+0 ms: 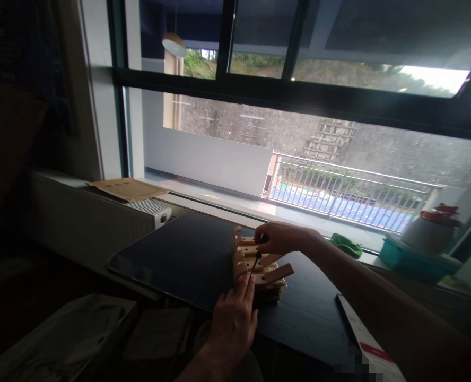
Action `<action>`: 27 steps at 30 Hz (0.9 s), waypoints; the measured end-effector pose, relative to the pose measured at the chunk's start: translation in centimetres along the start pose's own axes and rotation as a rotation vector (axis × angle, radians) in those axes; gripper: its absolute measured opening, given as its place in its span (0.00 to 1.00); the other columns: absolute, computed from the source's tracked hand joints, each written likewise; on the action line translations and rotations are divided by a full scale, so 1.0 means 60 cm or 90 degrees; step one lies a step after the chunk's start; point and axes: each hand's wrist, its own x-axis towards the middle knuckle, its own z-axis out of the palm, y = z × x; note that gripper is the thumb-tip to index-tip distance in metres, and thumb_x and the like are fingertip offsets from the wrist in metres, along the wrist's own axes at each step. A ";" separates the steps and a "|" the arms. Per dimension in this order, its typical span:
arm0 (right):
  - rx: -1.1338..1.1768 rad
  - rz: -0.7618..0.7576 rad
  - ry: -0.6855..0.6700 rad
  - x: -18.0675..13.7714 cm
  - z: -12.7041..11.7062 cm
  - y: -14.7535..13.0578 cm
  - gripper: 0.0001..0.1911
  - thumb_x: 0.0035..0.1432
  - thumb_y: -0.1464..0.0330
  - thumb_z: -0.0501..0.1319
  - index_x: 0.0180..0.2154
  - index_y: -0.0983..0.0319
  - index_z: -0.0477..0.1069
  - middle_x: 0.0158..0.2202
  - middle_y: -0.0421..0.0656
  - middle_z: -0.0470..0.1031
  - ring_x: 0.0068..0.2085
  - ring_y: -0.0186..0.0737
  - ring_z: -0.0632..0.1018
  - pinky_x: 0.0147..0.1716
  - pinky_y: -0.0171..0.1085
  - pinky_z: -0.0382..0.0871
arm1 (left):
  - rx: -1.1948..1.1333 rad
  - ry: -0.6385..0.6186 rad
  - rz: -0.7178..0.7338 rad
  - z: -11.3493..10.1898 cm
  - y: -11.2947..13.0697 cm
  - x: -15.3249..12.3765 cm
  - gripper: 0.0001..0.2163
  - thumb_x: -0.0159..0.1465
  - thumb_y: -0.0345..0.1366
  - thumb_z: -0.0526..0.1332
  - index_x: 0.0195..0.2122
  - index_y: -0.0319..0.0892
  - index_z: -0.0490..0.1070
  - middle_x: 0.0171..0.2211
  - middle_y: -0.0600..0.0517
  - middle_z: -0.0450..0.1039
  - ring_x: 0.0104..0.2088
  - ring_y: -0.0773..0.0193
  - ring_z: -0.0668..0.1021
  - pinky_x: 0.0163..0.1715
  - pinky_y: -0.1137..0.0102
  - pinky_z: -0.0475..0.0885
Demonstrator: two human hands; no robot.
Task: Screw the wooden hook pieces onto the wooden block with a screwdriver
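Note:
Closed around the black handle of a screwdriver (256,258), my right hand (279,238) is above a wooden piece with several pale, curved-end strips (273,273). The screwdriver's shaft slants down toward the near strip. My left hand (233,318) reaches in from below with its fingers stretched forward, their tips touching the wood near the screwdriver's lower end. The thumb stands apart from them. Dark holes show along the strips. The screwdriver's tip is hidden at my left fingertips. Under the strips is a block or stack I cannot make out.
The wood rests on a dark tabletop (172,254) beside a window. A brown envelope (127,189) lies at the left, above a white radiator (88,207). Toward the right sill are a green cloth (346,245) and a teal box (404,257). A white packet (365,331) lies at the right.

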 end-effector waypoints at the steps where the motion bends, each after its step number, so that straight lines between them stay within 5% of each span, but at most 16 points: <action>1: 0.005 -0.007 -0.011 -0.001 -0.005 -0.002 0.13 0.51 0.65 0.59 0.40 0.60 0.73 0.34 0.41 0.74 0.28 0.32 0.70 0.24 0.30 0.59 | 0.001 -0.002 -0.001 0.000 0.000 0.000 0.28 0.59 0.30 0.53 0.63 0.37 0.52 0.63 0.44 0.52 0.48 0.54 0.72 0.47 0.60 0.68; 15: 0.022 0.007 -0.058 0.000 0.002 -0.007 0.13 0.53 0.68 0.55 0.41 0.61 0.70 0.36 0.42 0.75 0.30 0.34 0.72 0.24 0.30 0.61 | -0.017 0.017 -0.002 0.013 -0.003 0.000 0.28 0.60 0.31 0.53 0.62 0.39 0.53 0.62 0.44 0.54 0.49 0.54 0.72 0.47 0.60 0.67; 27: -0.037 0.042 0.026 0.021 0.020 -0.005 0.15 0.55 0.61 0.52 0.38 0.63 0.72 0.31 0.44 0.74 0.27 0.33 0.70 0.22 0.31 0.57 | -0.013 0.030 0.001 0.016 -0.004 -0.002 0.29 0.59 0.29 0.54 0.63 0.39 0.52 0.62 0.44 0.55 0.48 0.54 0.73 0.46 0.61 0.68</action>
